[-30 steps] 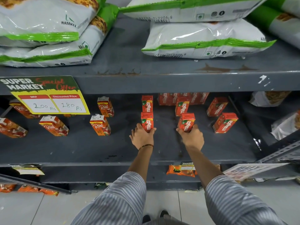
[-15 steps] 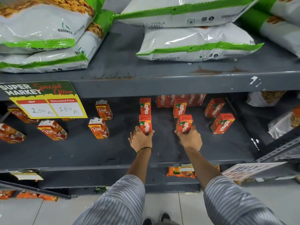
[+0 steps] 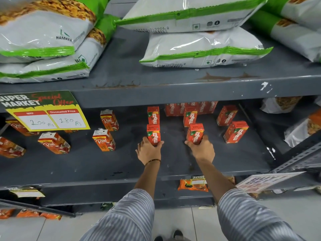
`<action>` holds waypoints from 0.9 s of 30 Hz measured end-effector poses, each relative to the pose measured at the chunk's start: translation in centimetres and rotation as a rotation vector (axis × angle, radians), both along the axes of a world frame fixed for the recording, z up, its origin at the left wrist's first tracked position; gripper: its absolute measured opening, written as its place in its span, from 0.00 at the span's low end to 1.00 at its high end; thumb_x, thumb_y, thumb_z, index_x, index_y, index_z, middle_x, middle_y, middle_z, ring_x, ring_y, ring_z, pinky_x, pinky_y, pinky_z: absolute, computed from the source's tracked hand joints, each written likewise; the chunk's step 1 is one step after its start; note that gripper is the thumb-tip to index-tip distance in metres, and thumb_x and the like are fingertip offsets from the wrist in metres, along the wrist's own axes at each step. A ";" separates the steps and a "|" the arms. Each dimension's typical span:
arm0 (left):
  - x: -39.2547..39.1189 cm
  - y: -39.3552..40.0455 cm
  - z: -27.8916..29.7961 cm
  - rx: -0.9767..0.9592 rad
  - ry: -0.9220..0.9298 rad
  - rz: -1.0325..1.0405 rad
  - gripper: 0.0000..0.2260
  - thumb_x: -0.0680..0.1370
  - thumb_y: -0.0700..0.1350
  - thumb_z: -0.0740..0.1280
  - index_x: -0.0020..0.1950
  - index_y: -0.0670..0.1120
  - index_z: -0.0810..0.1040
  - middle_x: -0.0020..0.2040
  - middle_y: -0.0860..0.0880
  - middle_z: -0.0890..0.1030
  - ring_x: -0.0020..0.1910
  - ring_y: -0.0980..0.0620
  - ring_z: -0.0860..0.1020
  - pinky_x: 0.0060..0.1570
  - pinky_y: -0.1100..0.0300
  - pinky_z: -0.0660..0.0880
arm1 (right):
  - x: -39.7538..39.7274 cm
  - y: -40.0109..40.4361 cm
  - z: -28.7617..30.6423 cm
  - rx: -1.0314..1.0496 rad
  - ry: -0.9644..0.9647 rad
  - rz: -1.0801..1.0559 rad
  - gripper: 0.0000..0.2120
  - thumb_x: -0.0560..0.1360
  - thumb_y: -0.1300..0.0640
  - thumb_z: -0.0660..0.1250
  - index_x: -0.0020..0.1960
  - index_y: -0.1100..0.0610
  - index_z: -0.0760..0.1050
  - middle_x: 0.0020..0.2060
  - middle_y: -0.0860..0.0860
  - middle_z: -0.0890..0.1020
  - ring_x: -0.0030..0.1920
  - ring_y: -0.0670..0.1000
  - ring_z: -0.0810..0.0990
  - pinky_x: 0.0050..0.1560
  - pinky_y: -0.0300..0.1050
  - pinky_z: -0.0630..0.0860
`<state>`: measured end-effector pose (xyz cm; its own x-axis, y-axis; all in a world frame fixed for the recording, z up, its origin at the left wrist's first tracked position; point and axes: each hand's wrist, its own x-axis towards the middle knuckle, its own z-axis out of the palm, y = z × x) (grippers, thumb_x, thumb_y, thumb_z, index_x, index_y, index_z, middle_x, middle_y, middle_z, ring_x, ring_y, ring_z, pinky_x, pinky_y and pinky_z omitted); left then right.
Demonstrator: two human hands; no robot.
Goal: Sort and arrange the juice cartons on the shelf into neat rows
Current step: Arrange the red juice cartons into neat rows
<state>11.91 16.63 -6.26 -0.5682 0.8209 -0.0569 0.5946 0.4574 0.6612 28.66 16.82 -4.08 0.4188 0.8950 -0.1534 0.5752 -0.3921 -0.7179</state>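
On the grey middle shelf (image 3: 86, 164) stand small red Maaza juice cartons and orange Real cartons. My left hand (image 3: 149, 150) grips the base of an upright Maaza carton (image 3: 153, 133), with a second Maaza carton (image 3: 153, 115) right behind it. My right hand (image 3: 202, 149) holds another Maaza carton (image 3: 195, 133), slightly tilted, with one more (image 3: 190, 117) behind. Two further Maaza cartons (image 3: 235, 131) (image 3: 226, 115) stand askew to the right. A packed Maaza row (image 3: 191, 108) lines the back. Real cartons (image 3: 103, 140) (image 3: 109, 120) (image 3: 54, 142) are scattered to the left.
A yellow price sign (image 3: 46, 112) hangs off the upper shelf edge at left. Large white and green snack bags (image 3: 199, 49) lie on the upper shelf. More snack bags (image 3: 302, 129) sit at the far right. An orange packet (image 3: 192, 185) lies on the lowest shelf.
Both hands stay on the same two Maaza cartons; the right carton has shifted slightly. The view has tilted a little, showing more of the upper shelf.
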 end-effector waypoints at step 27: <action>-1.0 -3.5 -3.1 -0.181 0.382 -0.286 0.38 0.76 0.64 0.52 0.74 0.37 0.48 0.76 0.38 0.50 0.75 0.42 0.47 0.74 0.48 0.45 | 12.5 1.8 -1.4 0.078 0.067 -0.258 0.23 0.67 0.50 0.74 0.56 0.61 0.72 0.53 0.60 0.82 0.56 0.62 0.79 0.54 0.52 0.74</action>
